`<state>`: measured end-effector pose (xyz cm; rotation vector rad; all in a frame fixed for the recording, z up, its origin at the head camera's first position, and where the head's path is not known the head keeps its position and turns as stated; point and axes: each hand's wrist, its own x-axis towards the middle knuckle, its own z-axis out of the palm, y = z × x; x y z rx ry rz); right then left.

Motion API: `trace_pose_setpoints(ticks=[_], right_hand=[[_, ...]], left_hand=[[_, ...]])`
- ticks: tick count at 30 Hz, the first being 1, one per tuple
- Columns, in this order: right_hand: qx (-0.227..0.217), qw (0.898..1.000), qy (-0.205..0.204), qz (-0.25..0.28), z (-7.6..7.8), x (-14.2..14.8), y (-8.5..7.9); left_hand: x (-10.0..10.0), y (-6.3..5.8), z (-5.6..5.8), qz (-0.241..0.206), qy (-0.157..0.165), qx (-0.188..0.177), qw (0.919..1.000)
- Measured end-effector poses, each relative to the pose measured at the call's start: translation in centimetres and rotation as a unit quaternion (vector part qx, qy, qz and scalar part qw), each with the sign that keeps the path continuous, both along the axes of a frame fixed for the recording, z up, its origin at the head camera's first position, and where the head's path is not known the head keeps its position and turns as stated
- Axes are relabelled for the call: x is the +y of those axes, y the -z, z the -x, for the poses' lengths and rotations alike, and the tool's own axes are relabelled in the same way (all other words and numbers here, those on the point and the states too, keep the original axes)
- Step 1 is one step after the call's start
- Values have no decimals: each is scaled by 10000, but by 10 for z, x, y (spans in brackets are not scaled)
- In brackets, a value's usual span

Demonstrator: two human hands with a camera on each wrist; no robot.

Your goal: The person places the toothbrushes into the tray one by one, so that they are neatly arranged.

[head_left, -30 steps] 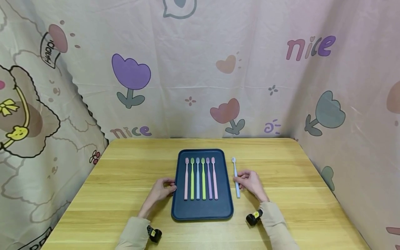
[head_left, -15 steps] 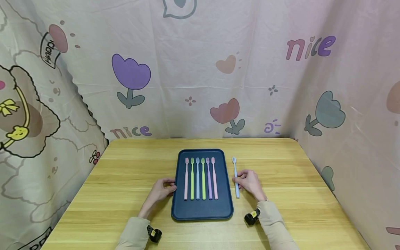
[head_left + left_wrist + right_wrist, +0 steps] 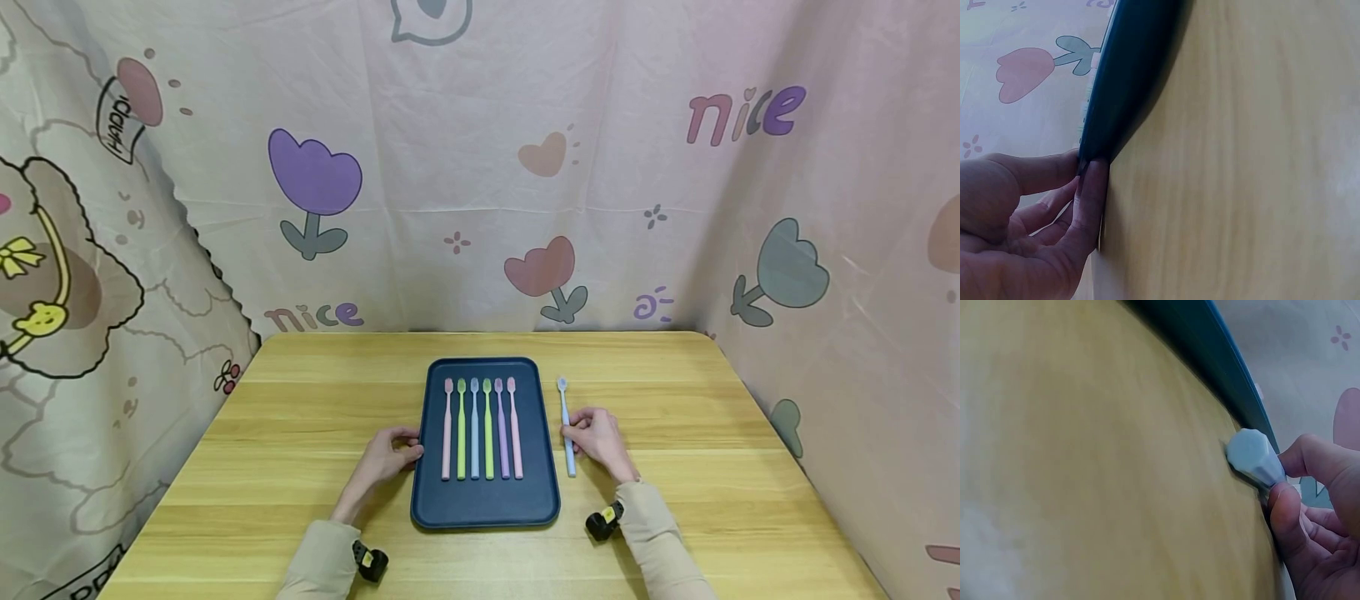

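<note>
A dark blue tray (image 3: 486, 507) lies on the wooden table, bearing several toothbrushes side by side, heads away from me: pink (image 3: 447, 442), green, blue, green, purple and pink. My left hand (image 3: 386, 457) pinches the tray's left rim; in the left wrist view the thumb and a finger meet at its edge (image 3: 1129, 75). Just right of the tray, a light blue toothbrush (image 3: 571, 463) lies lengthwise, its head pointing away. My right hand (image 3: 598, 436) pinches its handle between thumb and forefinger. The right wrist view shows the handle's blunt end (image 3: 1249, 452) close over the table.
The wooden table (image 3: 300, 392) reaches back to a printed curtain (image 3: 435, 208), which also hangs along both sides. A small black camera sits on each wrist, the left one (image 3: 371, 563) and the right one (image 3: 603, 522) beside beige sleeves.
My right wrist has shifted slightly left, while the light blue toothbrush stays almost in place in its fingers. The left hand and the tray have not moved.
</note>
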<state>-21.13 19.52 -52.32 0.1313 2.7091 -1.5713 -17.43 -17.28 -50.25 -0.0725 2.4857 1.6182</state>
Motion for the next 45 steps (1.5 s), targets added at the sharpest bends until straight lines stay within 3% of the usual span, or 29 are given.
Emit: trace_pose_setpoints(ticks=[13,25,33,45], right_hand=[[16,10000,-43,-70,-1,1,0],[-37,9997,-77,225,-3,1,-1],[-106,9991,-248,333,-6,2,-7],[-97,9924,-749,970,-6,-7,-17]], left_hand=[[0,0,-1,-43,17,34,10000],[0,0,0,-17,-16,51,10000],[0,-2,-1,-66,155,96,9998],[0,1,1,-75,-31,55,10000]])
